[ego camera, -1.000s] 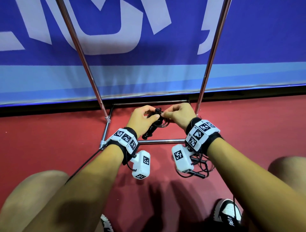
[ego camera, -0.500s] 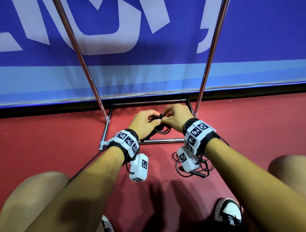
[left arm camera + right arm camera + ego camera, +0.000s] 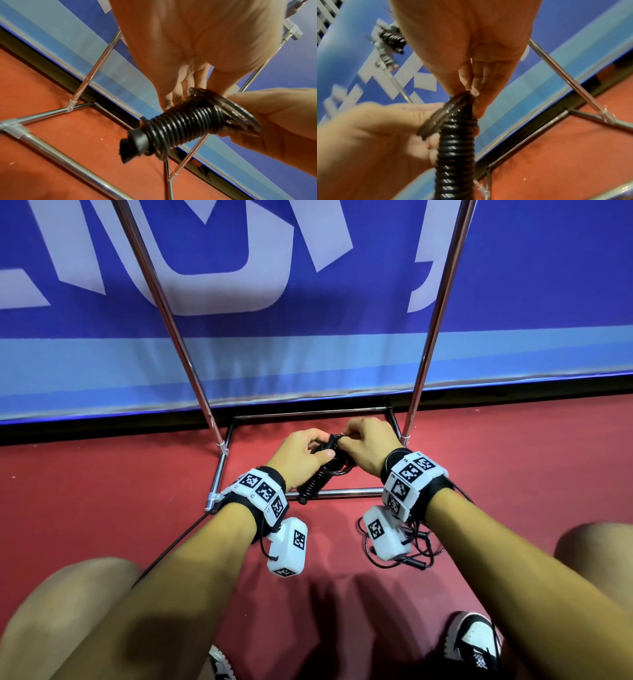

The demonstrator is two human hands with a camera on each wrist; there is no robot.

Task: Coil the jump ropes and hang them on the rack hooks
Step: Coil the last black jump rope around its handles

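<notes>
A black jump rope is wound in tight turns around its handles into a short bundle, held low over the rack's base. My left hand grips the bundle near its upper end, thumb on top. My right hand pinches the loose loops at that upper end, touching the left hand. The bundle's lower end sticks out below my left hand. A second black jump rope lies loose on the red floor under my right wrist. Another wound rope hangs high on the rack in the right wrist view.
The chrome rack has two uprights and a rectangular base frame on the red floor. A blue banner wall stands right behind it. A thin black cord runs past my left forearm. My knees and shoes fill the bottom.
Both hands stay together on the bundle. They drifted slightly away from me, towards the rack base, and the right fingers shifted over the bundle's upper end.
</notes>
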